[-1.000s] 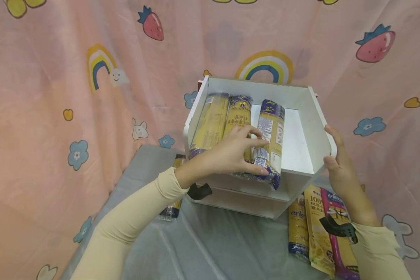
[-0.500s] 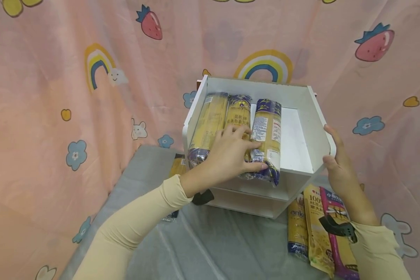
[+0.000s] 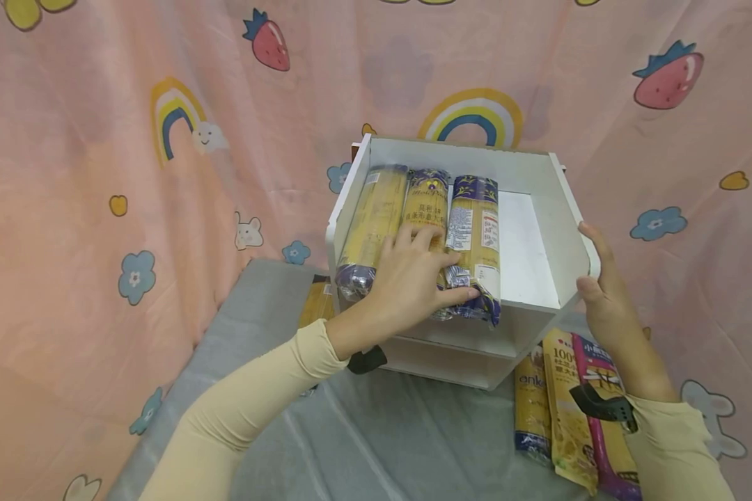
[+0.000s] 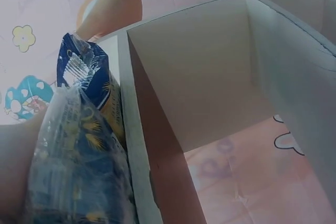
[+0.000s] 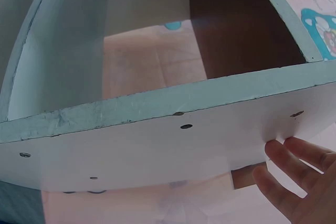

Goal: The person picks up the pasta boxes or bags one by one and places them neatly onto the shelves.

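A white tiered shelf unit point(image 3: 526, 243) stands with its top tier facing me. Three clear packs of spaghetti lie side by side in that tier: a left pack point(image 3: 376, 216), a middle pack point(image 3: 427, 198) and a right pack point(image 3: 485, 257). My left hand point(image 3: 407, 278) rests across them, fingers spread over the middle pack and thumb along the front end of the right one. In the left wrist view, blue pack ends point(image 4: 84, 156) jut past the shelf edge. With its fingertips, my right hand point(image 3: 611, 299) presses the unit's outer right side panel point(image 5: 173, 135).
To the right, on grey cloth point(image 3: 376, 431), lie a blue-and-yellow spaghetti pack point(image 3: 531, 410), a yellow pasta bag point(image 3: 567, 410) and a pink-edged bag point(image 3: 608, 445). Another pack point(image 3: 315, 303) lies left of the unit. Behind hangs a pink printed curtain point(image 3: 326, 83).
The right spaghetti pack has slid left against the middle one and slightly inward, with my left hand moving along. My right hand has stayed at the side panel.
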A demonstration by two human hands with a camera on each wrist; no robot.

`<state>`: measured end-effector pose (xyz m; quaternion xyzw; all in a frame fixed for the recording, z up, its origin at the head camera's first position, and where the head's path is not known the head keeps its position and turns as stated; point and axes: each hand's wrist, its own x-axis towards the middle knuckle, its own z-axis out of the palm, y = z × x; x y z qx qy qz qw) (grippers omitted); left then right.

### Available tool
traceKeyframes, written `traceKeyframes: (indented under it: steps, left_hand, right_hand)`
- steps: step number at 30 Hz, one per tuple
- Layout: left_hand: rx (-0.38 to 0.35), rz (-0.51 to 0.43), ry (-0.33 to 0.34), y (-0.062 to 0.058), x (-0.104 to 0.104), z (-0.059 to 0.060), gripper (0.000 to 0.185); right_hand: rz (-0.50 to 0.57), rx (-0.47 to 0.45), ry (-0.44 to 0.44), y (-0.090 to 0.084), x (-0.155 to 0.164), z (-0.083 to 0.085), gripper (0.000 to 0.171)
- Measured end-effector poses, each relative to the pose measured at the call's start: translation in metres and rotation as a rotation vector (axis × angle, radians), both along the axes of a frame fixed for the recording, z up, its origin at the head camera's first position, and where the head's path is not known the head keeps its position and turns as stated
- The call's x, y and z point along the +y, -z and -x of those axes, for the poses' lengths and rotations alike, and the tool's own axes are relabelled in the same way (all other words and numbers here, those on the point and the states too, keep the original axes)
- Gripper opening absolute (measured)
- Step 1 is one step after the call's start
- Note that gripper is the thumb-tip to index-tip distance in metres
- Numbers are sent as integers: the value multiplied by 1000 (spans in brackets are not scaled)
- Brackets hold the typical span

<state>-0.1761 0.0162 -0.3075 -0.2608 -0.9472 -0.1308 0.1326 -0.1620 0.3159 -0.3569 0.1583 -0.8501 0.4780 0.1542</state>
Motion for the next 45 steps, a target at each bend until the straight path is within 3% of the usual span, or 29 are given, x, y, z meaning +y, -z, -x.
traceKeyframes:
  steps: [5, 13, 21, 25, 29, 33, 37, 41, 45]
  left_hand:
    - [-4, -7, 15, 1, -2, -2, 61]
    - [-92, -93, 90, -9, -20, -10, 69]
    - [-101, -338, 202, -7, -61, -21, 65]
    - [-49, -482, 288, 3, -90, -28, 62]
    - [80, -597, 367, 17, -120, -35, 58]
    - [206, -713, 365, 35, -147, -37, 53]
    - [248, -783, 266, 67, -170, -27, 50]
    - [156, -750, 93, 118, -188, -11, 66]
    - [-19, -681, -84, 173, -200, 4, 71]
  right_hand:
    - [-7, 3, 7, 0, 0, 0, 63]
    - [-10, -4, 18, 1, 1, -1, 65]
    - [5, -23, 30, 1, -1, -1, 64]
    - [16, -24, 28, 1, -1, -1, 66]
    - [39, -32, 8, 0, 0, 0, 69]
    - [56, -26, -6, 0, 0, 1, 70]
    - [47, -7, 2, 0, 0, 2, 69]
    - [56, -3, 0, 1, 0, 2, 69]
    - [53, -9, 1, 3, 0, 2, 69]
